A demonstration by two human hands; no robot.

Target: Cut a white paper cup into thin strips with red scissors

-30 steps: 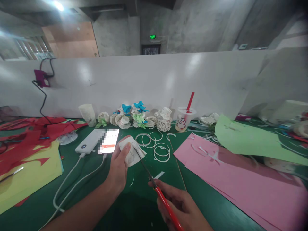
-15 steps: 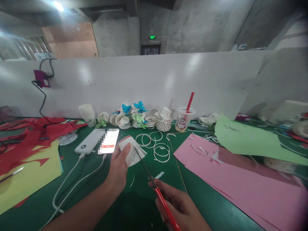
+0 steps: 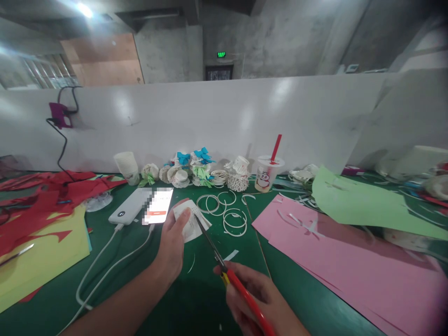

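Note:
A piece of white printed paper [image 3: 192, 228], layered or folded, is pinched in my left hand [image 3: 172, 240], thumb on top. My right hand [image 3: 257, 291] grips red-handled scissors [image 3: 241, 287], with a bit of yellow showing by the pivot. Their blades point up and left, and the tips lie over the paper's right part. Whether the blades are biting into it I cannot tell. Beyond the paper lie several thin white rings [image 3: 235, 221] on the green table. A white paper scrap [image 3: 231, 255] rests beside the blades.
Left of my hands are a lit phone [image 3: 161, 206] and a white power bank [image 3: 129, 207], both with cables. Pink paper sheets [image 3: 336, 261] spread at right under a green sheet [image 3: 364, 205]. A cup with a red straw [image 3: 268, 173] and paper flowers [image 3: 196, 168] stand along the partition.
The scissors have shifted slightly, and a yellow part near the pivot now shows. My left hand and the paper have hardly moved.

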